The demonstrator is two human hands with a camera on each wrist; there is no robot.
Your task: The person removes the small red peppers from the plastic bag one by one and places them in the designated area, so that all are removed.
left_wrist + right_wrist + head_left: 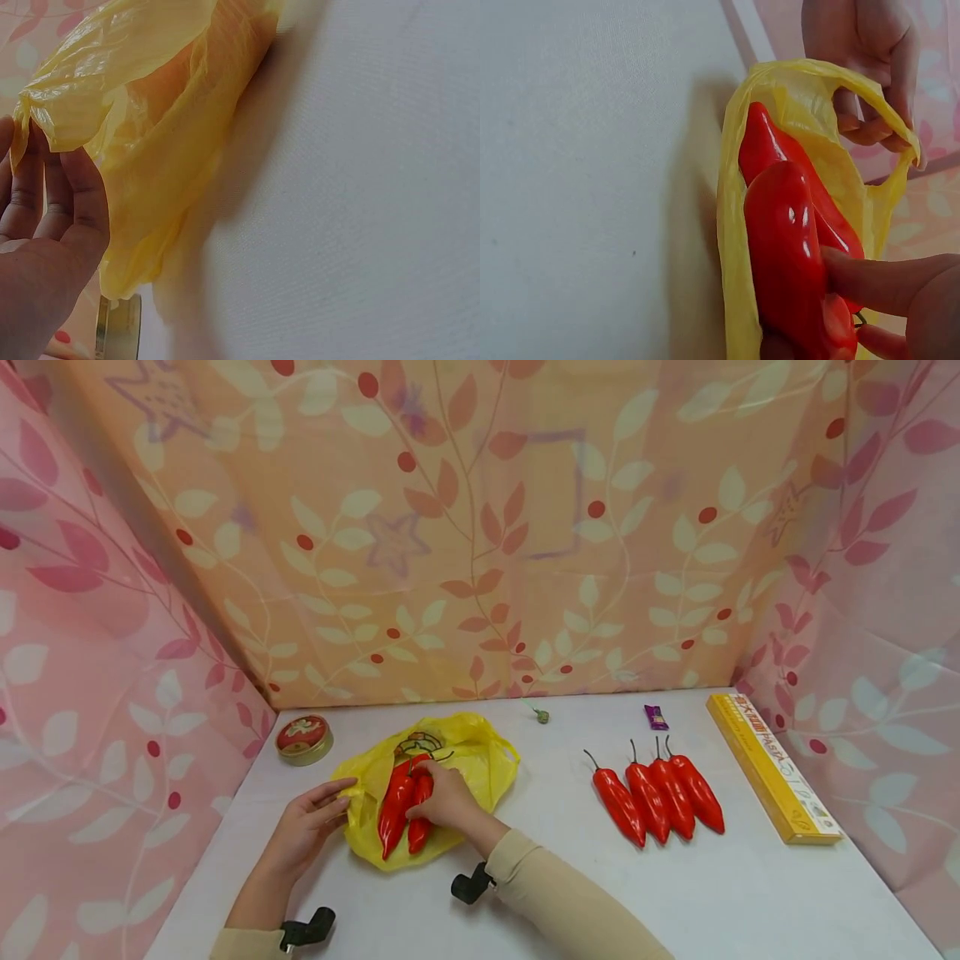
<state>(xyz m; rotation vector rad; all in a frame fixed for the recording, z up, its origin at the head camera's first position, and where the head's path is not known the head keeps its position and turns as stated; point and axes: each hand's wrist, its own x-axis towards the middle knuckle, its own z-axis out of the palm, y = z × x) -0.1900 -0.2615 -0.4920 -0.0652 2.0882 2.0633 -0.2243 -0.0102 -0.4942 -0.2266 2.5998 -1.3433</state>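
Inside yellow bag (486, 777), red pepper (782, 232) gripped by right hand (447, 795), second pepper (396, 814) alongside, left hand (303, 828) pinching rim

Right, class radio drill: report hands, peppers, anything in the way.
Left hand pinching yellow bag. Right hand gripping red pepper at bag opening, second pepper alongside. Four peppers on table. No obstruction seen.

Two glossy red peppers (397, 810) nestle inside an open yellow bag (487, 768).

Looked bright and even in the head view, dim and greyish in both wrist views. Cast soft, broad shadows on the white table (367, 195) beside the yellow bag (161, 176). Glinted white off the red peppers (780, 244).
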